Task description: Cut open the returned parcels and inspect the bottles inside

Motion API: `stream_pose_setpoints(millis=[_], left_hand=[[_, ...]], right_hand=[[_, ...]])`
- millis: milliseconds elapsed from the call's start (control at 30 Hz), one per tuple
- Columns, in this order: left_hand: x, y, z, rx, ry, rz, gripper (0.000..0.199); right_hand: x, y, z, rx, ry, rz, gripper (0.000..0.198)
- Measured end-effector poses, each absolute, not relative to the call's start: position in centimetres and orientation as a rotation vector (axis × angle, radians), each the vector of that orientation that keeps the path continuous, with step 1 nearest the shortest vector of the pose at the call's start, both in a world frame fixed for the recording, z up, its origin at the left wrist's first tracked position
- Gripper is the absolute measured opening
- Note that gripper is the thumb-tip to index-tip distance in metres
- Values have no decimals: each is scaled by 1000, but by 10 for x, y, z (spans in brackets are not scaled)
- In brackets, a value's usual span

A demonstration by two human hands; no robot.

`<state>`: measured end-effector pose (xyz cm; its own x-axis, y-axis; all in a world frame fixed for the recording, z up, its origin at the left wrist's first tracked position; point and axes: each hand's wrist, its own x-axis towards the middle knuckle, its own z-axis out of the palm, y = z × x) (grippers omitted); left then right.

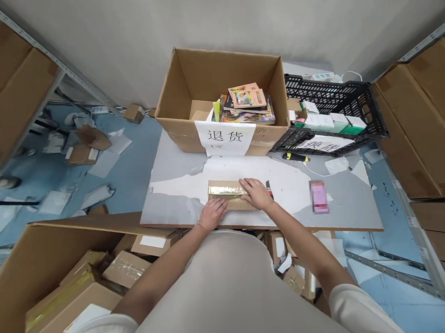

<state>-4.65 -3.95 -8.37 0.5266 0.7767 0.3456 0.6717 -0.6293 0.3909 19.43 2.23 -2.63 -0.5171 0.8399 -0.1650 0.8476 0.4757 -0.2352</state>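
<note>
A small flat cardboard box [227,191] with shiny clear tape along its top lies on the table in front of me. My left hand [213,213] rests on the near left part of the box, its fingers lying flat over the near edge. Across the right part of the box lies my right hand [257,193], fingers stretched out on the top. A black and red object [269,187], too hidden to name, pokes out just beyond that hand.
Behind stands a large open carton [182,131] with several books. Right of it is a black crate [373,112] holding small boxes. A yellow-black tool [296,157] and a blurred pink item [319,197] lie on the table [355,211]. Parcels fill a carton [11,280] at lower left.
</note>
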Motion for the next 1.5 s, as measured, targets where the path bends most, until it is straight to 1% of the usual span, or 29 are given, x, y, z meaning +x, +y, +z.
stream_pose_setpoints(millis=[133, 200, 500, 733, 833, 867, 933, 1000, 1167, 1267, 1400, 1433, 1500], left_hand=[[-47, -39, -86, 2554, 1249, 754, 31], [-47, -40, -86, 2541, 1264, 757, 31], [-43, -37, -81, 2560, 1250, 814, 29], [-42, -39, -84, 2501, 1240, 804, 30], [-41, -39, -83, 2506, 1260, 798, 29], [-41, -38, -83, 2508, 1273, 792, 29], [-41, -38, -83, 2504, 1305, 767, 28], [-41, -37, -84, 2497, 1314, 731, 26], [-40, -38, -89, 2474, 1325, 725, 25], [-38, -39, -88, 2492, 1362, 757, 27], [-36, -42, -86, 2521, 1391, 779, 29], [-36, -42, -86, 2519, 1390, 779, 29], [-36, -44, -83, 2495, 1394, 774, 29]], right_hand=[[193, 26, -25, 1319, 2681, -228, 53], [194, 30, -17, 1237, 2677, -212, 48], [183, 74, 26, 1247, 2427, -497, 38], [186, 83, 36, 1255, 2411, -550, 42], [171, 67, 37, 1175, 2515, -440, 39], [161, 60, 34, 1144, 2583, -385, 40], [135, 46, 25, 1107, 2708, -294, 50], [106, 38, 12, 1091, 2749, -270, 54], [69, 44, -5, 1014, 2753, -270, 50], [71, 62, 4, 932, 2690, -340, 44], [77, 98, 18, 881, 2633, -413, 31], [81, 106, 19, 907, 2628, -411, 31], [92, 117, 16, 1097, 2580, -363, 40]])
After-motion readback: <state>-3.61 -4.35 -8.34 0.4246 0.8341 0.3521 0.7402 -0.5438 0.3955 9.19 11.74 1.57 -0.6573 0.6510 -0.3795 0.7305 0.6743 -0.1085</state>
